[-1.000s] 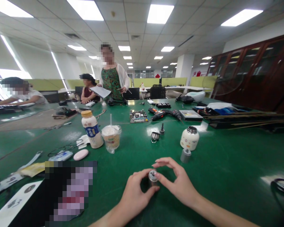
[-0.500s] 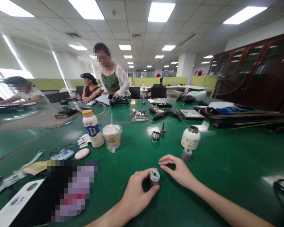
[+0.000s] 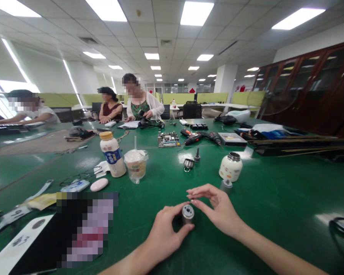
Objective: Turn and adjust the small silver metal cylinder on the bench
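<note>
My left hand (image 3: 168,231) curls its thumb and fingers around a small cylindrical motor (image 3: 188,214), which stands upright on the green table. Its round grey end, with a dark centre and small holes, faces up. Just above and right of it, my right hand (image 3: 218,206) has its thumb and a fingertip brought together. A tiny dark speck shows at those tips, too small to name. The other fingers of that hand stretch out above. A similar metal cylinder (image 3: 226,186) stands behind my right hand, in front of a cream jar (image 3: 231,167) with an open top.
A milk tea bottle (image 3: 112,156) and lidded plastic cup (image 3: 135,166) stand left. Further back lie a steel cap (image 3: 188,164), a dark bit-like part (image 3: 197,156), a circuit board (image 3: 168,139) and power drills (image 3: 193,138). People sit and stand across the table (image 3: 166,168).
My right hand has moved slightly left and up, its fingertips closer to the motor. My left hand keeps its hold. Across the table, the standing person has bent lower over a dark object.
</note>
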Tool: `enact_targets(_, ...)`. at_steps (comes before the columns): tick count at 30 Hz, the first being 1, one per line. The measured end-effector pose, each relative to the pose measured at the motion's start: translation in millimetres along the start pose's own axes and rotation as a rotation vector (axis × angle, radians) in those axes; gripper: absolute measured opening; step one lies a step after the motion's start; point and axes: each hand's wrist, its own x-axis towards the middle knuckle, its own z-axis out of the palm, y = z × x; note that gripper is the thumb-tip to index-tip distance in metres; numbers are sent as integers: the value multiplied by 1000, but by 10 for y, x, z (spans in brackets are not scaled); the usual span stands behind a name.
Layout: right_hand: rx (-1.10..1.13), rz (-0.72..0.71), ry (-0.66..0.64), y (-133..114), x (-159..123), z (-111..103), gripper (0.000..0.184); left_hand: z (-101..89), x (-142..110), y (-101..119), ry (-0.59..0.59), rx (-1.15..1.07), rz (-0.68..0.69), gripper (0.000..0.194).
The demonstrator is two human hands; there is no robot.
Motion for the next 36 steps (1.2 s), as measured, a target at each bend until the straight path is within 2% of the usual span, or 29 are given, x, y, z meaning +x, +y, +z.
enact_targets(4, -67, 18, -74, -75, -64, 78, 10, 7, 7, 2, -2, -2, 8, 36)
enact_targets(10, -147, -10, -97, -47, -97, 107, 15, 15, 9, 14, 6, -7, 12, 26)
enact_targets(12, -185, -15, -77, -56, -98, 100, 14, 14, 13, 15, 1, -10, 12, 30)
enact_targets(17, -247, -58, 63, -73, -86, 68, 16, 19, 16, 0, -2, -24, 6, 46)
enact_targets(21, -230, -38, 14, -60, -102, 126, 27, 31, 9, -11, 7, -14, 11, 46)
enact_targets(24, -168, -19, 34, -39, -95, 162, 21, 30, 8, -8, 6, -1, 24, 44)
enact_targets(29, -151, -39, 171, 111, 24, -16, 17, 10, 11, 6, -16, 18, -11, 48)
enact_targets(33, -247, 98, 43, 357, 78, -209, 21, 4, 12, 16, -21, 27, -30, 50)
enact_targets(36, -262, 119, -13, 451, 70, -249, 18, 6, 22, 22, -26, 25, -40, 49)
